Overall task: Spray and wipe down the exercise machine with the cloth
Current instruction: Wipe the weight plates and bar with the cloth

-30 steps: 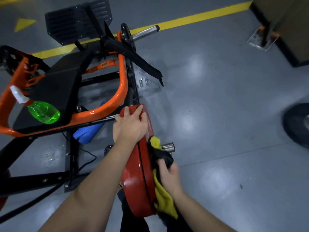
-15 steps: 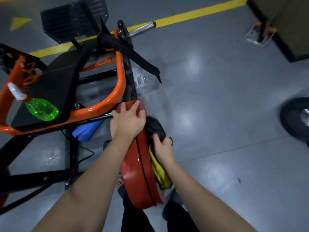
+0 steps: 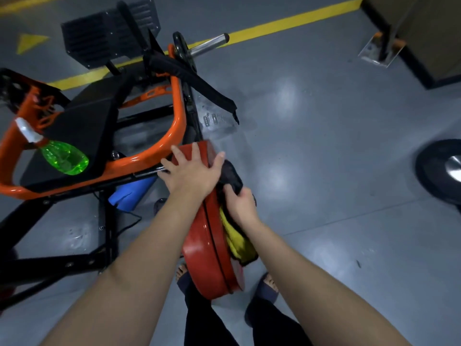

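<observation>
Head view: the exercise machine [image 3: 178,126], an orange tube frame on black steel legs, fills the left half of the frame. Its red weight plate [image 3: 203,248] stands on edge at centre, running from mid-frame towards the person's feet.

The left hand [image 3: 192,176] lies flat over the plate's upper rim, fingers straight and spread, holding nothing. The right hand [image 3: 240,204] has its fingers curled around the cloth [image 3: 234,238] and presses it against the plate's right-hand face. The cloth's black part bunches above the knuckles and its yellow part hangs below the wrist, against the plate.

A green spray bottle [image 3: 66,158] with a white head lies on its side at middle left, on the black seat pad [image 3: 82,126]. Bottle and plate are too blurred to read any label.

A blue object [image 3: 132,193] sits under the frame, just left of the left forearm, which hides part of it. At upper left is a ribbed black footplate [image 3: 107,33], and right of it a chrome sleeve [image 3: 208,43] sticks out towards a yellow floor line [image 3: 287,23]. A black padded strap [image 3: 199,83] slants down from the frame's top.

On the grey floor [image 3: 324,146] a black disc [image 3: 434,171] is cut off by the right edge. A brown box [image 3: 429,33] with a metal bracket [image 3: 379,52] takes the upper right corner. Sandalled feet [image 3: 268,283] show at the bottom, either side of the plate.
</observation>
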A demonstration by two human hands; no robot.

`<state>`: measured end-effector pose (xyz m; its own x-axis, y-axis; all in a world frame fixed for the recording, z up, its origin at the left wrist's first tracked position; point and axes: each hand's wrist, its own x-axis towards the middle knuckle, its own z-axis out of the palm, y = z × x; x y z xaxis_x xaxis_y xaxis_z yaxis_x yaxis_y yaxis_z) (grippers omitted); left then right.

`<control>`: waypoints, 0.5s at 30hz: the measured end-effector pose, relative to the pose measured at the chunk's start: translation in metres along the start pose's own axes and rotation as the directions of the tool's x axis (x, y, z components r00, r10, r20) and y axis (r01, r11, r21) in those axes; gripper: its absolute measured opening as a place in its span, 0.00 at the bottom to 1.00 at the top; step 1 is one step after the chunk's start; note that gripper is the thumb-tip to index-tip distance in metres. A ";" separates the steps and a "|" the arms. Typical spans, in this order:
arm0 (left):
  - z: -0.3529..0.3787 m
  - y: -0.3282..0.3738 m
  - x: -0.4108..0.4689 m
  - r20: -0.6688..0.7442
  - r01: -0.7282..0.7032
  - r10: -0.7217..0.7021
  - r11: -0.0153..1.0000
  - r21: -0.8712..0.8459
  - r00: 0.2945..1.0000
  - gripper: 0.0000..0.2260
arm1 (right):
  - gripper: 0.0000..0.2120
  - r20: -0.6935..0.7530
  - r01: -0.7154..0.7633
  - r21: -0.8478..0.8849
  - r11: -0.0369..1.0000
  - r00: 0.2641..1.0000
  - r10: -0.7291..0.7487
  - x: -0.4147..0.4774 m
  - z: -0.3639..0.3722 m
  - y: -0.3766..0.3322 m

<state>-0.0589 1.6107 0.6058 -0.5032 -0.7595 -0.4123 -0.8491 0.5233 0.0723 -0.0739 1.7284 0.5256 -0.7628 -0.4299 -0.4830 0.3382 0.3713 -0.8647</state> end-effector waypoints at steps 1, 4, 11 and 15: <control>0.005 -0.004 -0.017 0.016 0.018 -0.018 1.000 0.013 1.000 0.44 | 0.12 0.022 0.020 -0.033 0.999 1.000 -0.019 0.006 -0.001 -0.010; 0.017 -0.015 -0.047 -0.069 0.019 -0.021 0.999 -0.026 0.997 0.40 | 0.11 0.027 0.021 -0.033 0.999 0.999 -0.020 0.006 -0.002 -0.012; 0.017 -0.014 -0.042 -0.141 -0.001 0.000 1.000 -0.011 0.990 0.32 | 0.12 -0.030 -0.253 -0.008 0.968 0.967 0.252 -0.048 -0.010 0.085; 0.007 -0.012 -0.025 -0.112 -0.021 0.017 0.999 -0.028 0.994 0.32 | 0.12 -0.086 -0.199 0.010 0.980 0.976 0.199 -0.033 0.004 0.058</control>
<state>-0.0353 1.6258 0.6087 -0.5326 -0.7887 -0.3069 -0.8427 0.5277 0.1065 -0.0270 1.7607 0.4912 -0.7248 -0.2745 -0.6319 0.4888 0.4415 -0.7524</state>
